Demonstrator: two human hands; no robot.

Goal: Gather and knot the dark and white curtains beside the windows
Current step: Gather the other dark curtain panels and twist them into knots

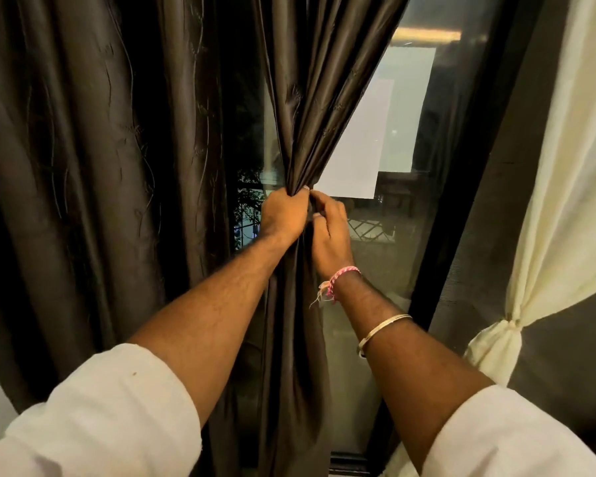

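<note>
A dark brown satin curtain (317, 98) hangs in front of the window and is bunched into a narrow waist at mid-height. My left hand (283, 215) grips that gathered waist from the left. My right hand (329, 232) pinches the same bunch from the right, just below the left hand's fingers. Below the hands the curtain's tail (293, 356) hangs straight down. A second dark curtain panel (100, 166) hangs loose at the left. At the far right a white curtain (565, 166) is tied in a knot (513, 325).
The window glass (393, 235) lies behind the curtain, with a white sheet (362, 139) stuck on it. A black window frame (461, 218) runs diagonally at the right. Dark mesh (565, 356) fills the space around the white curtain.
</note>
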